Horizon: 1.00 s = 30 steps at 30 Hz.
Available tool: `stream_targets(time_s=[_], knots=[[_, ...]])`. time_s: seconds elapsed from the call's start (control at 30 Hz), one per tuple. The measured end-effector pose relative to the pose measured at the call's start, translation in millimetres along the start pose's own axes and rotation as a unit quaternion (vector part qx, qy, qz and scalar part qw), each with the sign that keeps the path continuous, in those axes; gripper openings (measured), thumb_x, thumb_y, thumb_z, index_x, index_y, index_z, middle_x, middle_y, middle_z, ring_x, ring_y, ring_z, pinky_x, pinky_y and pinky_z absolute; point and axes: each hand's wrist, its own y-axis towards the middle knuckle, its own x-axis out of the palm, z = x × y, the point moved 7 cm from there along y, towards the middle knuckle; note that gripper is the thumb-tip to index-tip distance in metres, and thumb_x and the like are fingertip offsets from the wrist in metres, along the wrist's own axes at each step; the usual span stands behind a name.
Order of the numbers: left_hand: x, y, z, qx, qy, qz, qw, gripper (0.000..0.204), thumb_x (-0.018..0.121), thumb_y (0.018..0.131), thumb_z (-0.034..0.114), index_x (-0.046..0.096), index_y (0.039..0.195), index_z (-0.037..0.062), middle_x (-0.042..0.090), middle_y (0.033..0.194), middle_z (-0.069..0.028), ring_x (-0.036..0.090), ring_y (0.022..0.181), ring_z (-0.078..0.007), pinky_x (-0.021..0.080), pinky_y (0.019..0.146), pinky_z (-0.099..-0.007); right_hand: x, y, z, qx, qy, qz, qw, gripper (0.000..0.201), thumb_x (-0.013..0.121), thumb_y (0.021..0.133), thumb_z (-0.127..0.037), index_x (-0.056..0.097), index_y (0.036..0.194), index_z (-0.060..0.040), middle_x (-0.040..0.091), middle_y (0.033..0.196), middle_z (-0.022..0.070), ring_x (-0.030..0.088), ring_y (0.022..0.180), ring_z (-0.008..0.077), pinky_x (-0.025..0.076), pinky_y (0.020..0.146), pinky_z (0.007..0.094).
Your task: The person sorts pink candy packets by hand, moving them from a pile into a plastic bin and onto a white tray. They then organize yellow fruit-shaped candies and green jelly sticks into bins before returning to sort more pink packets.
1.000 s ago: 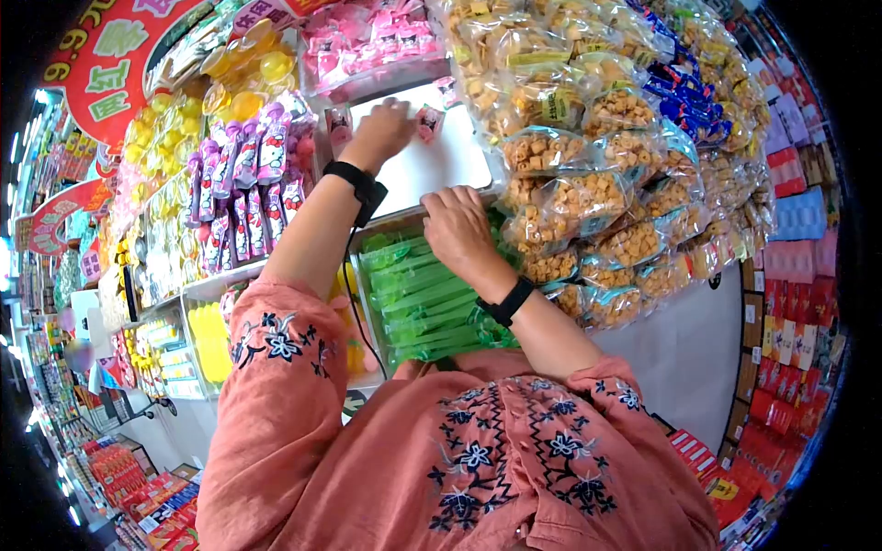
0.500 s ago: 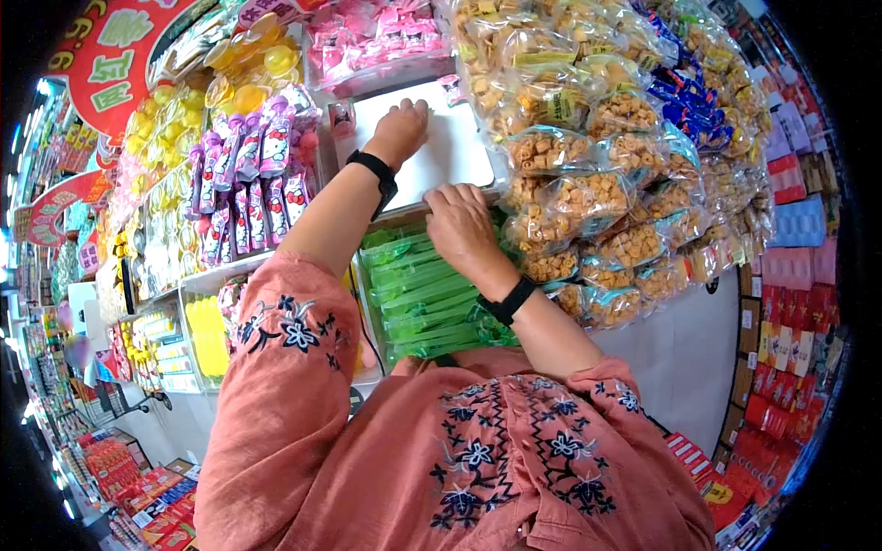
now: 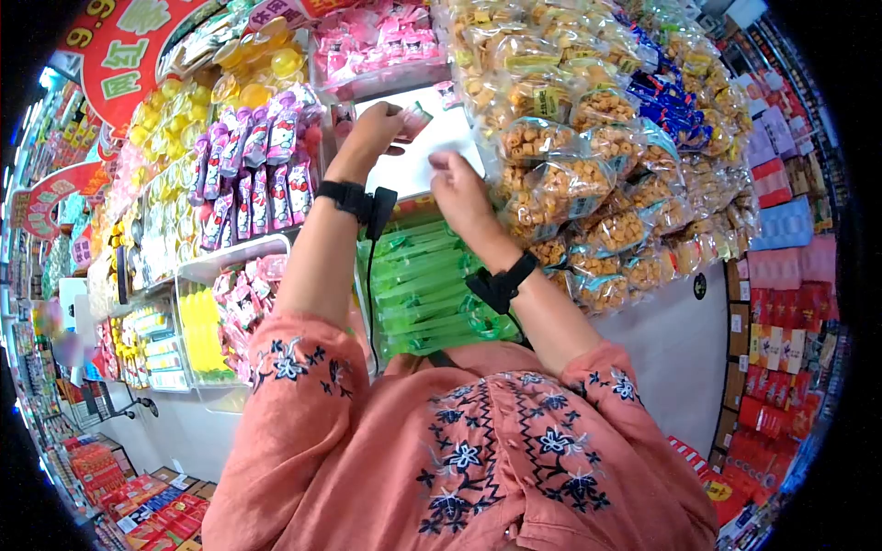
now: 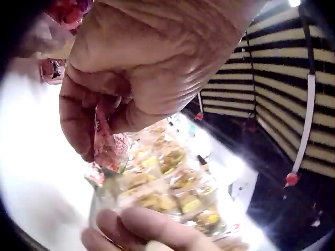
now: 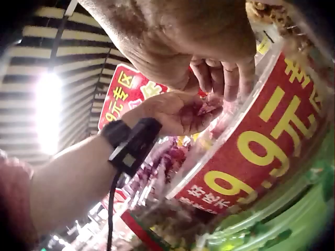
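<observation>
My left hand (image 3: 375, 136) pinches a small pink packet (image 3: 415, 120) above the white panel (image 3: 418, 170). In the left wrist view the packet (image 4: 110, 149) sticks out below the curled fingers and thumb. My right hand (image 3: 462, 191) is over the panel's near right edge, a short way from the packet, and no object shows in it. Its fingers (image 4: 162, 227) appear loosely bent at the bottom of the left wrist view. Two more pink packets lie at the panel's edges, one at the left (image 3: 343, 119) and one at the far right (image 3: 447, 94).
Behind the panel is a bin of pink packets (image 3: 377, 46). Purple packs (image 3: 248, 174) fill the left side, bagged snacks (image 3: 574, 188) the right. Green packs (image 3: 423, 285) lie in front. A red price sign (image 5: 261, 141) faces the panel's bin, and cables hang from both wrist straps.
The left hand reached down to the panel, then came up and back with a pink packet. The right hand left the panel's front edge and moved in over the panel.
</observation>
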Motion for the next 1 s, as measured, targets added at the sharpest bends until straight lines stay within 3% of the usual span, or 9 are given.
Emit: stream_targets(time_s=[0.03, 0.1, 0.3, 0.43, 0.57, 0.6, 0.7, 0.83, 1.0], knots=[[1, -16, 9, 0.013, -0.056, 0.002, 0.998, 0.038, 0.061, 0.097, 0.023, 0.059, 0.124, -0.0032, 0.072, 0.098, -0.0127, 0.072, 0.086, -0.0222, 0.058, 0.068, -0.0344, -7, 2, -20, 0.071, 0.021, -0.020, 0.997, 0.026, 0.058, 0.094, -0.010, 0.059, 0.117, 0.0018, 0.068, 0.108, 0.0163, 0.069, 0.098, 0.0259, 0.053, 0.085, 0.0370], [3, -34, 18, 0.059, -0.107, -0.007, 0.992, 0.036, 0.061, 0.098, 0.024, 0.059, 0.123, -0.0021, 0.070, 0.105, -0.0115, 0.070, 0.095, -0.0210, 0.057, 0.072, -0.0331, -6, 10, -19, 0.070, 0.165, -0.009, 0.984, 0.025, 0.056, 0.096, -0.011, 0.059, 0.118, 0.0022, 0.068, 0.105, 0.0124, 0.069, 0.094, 0.0208, 0.055, 0.082, 0.0343], [7, -113, 41, 0.129, -0.272, 0.040, 0.953, 0.036, 0.059, 0.099, 0.020, 0.056, 0.128, -0.0010, 0.069, 0.110, -0.0126, 0.068, 0.094, -0.0190, 0.056, 0.075, -0.0329, -7, 4, -65, 0.115, 0.280, -0.014, 0.953, 0.026, 0.056, 0.100, -0.016, 0.055, 0.119, 0.0026, 0.067, 0.106, 0.0101, 0.069, 0.092, 0.0178, 0.057, 0.075, 0.0295], [5, -139, 24, 0.127, -0.262, 0.025, 0.956, 0.037, 0.059, 0.100, 0.019, 0.055, 0.131, 0.0001, 0.070, 0.106, -0.0123, 0.068, 0.093, -0.0185, 0.054, 0.072, -0.0313, 6, -3, -73, 0.147, 0.295, -0.050, 0.943, 0.025, 0.060, 0.099, -0.018, 0.055, 0.116, 0.0000, 0.069, 0.098, 0.0079, 0.070, 0.086, 0.0159, 0.056, 0.070, 0.0294], [-4, -164, 6, 0.048, -0.200, 0.065, 0.976, 0.032, 0.063, 0.100, 0.025, 0.058, 0.121, 0.0019, 0.070, 0.105, -0.0063, 0.065, 0.086, -0.0133, 0.053, 0.076, -0.0276, 22, -11, -72, 0.123, 0.292, -0.049, 0.947, 0.022, 0.063, 0.099, -0.019, 0.058, 0.111, -0.0021, 0.069, 0.096, 0.0064, 0.068, 0.081, 0.0136, 0.056, 0.064, 0.0276], [-4, -167, 2, 0.056, -0.214, 0.034, 0.975, 0.028, 0.064, 0.099, 0.027, 0.059, 0.112, 0.0029, 0.069, 0.099, -0.0048, 0.063, 0.080, -0.0124, 0.051, 0.075, -0.0265, 24, -12, -73, 0.127, 0.288, -0.044, 0.948, 0.019, 0.062, 0.099, -0.019, 0.059, 0.107, -0.0029, 0.069, 0.095, 0.0059, 0.067, 0.080, 0.0125, 0.057, 0.064, 0.0273], [-8, -181, -10, 0.086, -0.225, 0.021, 0.970, 0.024, 0.064, 0.100, 0.027, 0.061, 0.107, 0.0052, 0.067, 0.092, -0.0028, 0.062, 0.078, -0.0117, 0.049, 0.071, -0.0258, 31, -18, -79, 0.150, 0.318, -0.055, 0.934, 0.015, 0.061, 0.100, -0.018, 0.058, 0.104, -0.0043, 0.069, 0.095, 0.0062, 0.067, 0.080, 0.0131, 0.057, 0.064, 0.0278], [-15, -202, -17, 0.101, -0.310, 0.026, 0.945, 0.018, 0.065, 0.098, 0.024, 0.063, 0.101, 0.0069, 0.065, 0.086, -0.0002, 0.060, 0.073, -0.0090, 0.047, 0.067, -0.0250, 43, -25, -80, 0.172, 0.379, -0.121, 0.901, 0.019, 0.060, 0.102, -0.020, 0.060, 0.112, -0.0038, 0.070, 0.102, 0.0077, 0.069, 0.086, 0.0170, 0.057, 0.073, 0.0331], [-18, -231, -20, 0.090, -0.322, 0.087, 0.938, 0.019, 0.060, 0.102, 0.026, 0.064, 0.101, 0.0079, 0.064, 0.084, 0.0018, 0.060, 0.077, -0.0079, 0.046, 0.068, -0.0243, 57, -30, -73, 0.203, 0.419, -0.189, 0.865, 0.020, 0.057, 0.103, -0.021, 0.060, 0.114, -0.0041, 0.070, 0.104, 0.0093, 0.069, 0.088, 0.0193, 0.057, 0.075, 0.0349]])
